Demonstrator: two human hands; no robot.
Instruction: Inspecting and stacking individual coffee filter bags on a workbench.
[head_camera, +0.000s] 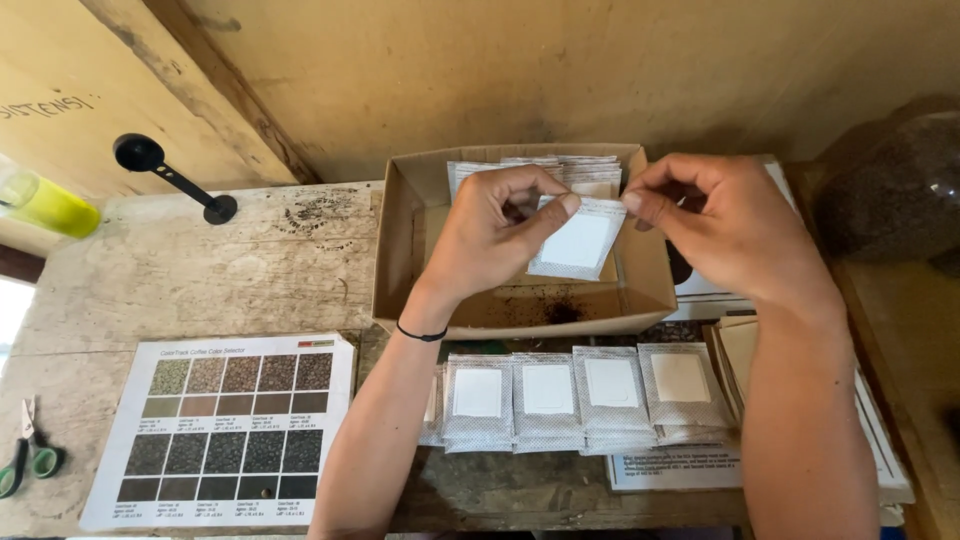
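Note:
My left hand (492, 232) and my right hand (718, 228) together pinch the top edge of a small white filter sachet (580, 240), held above an open cardboard box (400, 260). At the back of the box stands a stack of similar sachets (585, 172); dark grounds lie on its floor. In front of the box, several piles of the same sachets (575, 395) lie side by side on the wooden table (220, 280).
A printed colour chart of dark samples (225, 430) lies at the front left. A black scoop (165, 170) sits at the back left, beside a yellow-green bottle (45, 205). Green scissors (25, 460) lie at the left edge. Brown paper sheets (735, 350) and a dark bag (895, 185) are on the right.

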